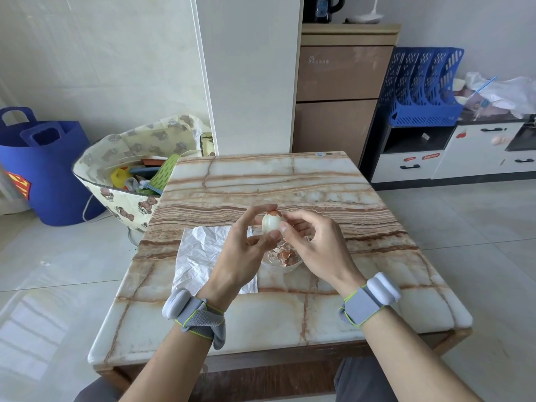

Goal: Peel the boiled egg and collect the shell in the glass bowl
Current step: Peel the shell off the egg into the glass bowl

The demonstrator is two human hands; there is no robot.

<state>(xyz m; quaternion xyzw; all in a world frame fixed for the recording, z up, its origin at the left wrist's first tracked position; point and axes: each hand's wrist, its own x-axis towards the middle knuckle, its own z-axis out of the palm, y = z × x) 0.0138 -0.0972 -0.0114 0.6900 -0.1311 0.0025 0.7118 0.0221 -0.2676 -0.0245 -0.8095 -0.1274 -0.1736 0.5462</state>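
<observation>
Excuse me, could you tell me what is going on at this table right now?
A person is peeling a boiled egg over a glass bowl on the marble table. The left hand holds the egg, mostly bare white, with brown shell left at its top. The right hand pinches the egg beside that patch. Shell pieces already lie in the bowl, and a white sheet lies beside it.

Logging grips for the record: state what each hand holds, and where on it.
The left hand holds the egg end to end, forefinger on top, thumb below. The right hand pinches its right side near the shell cap.
</observation>
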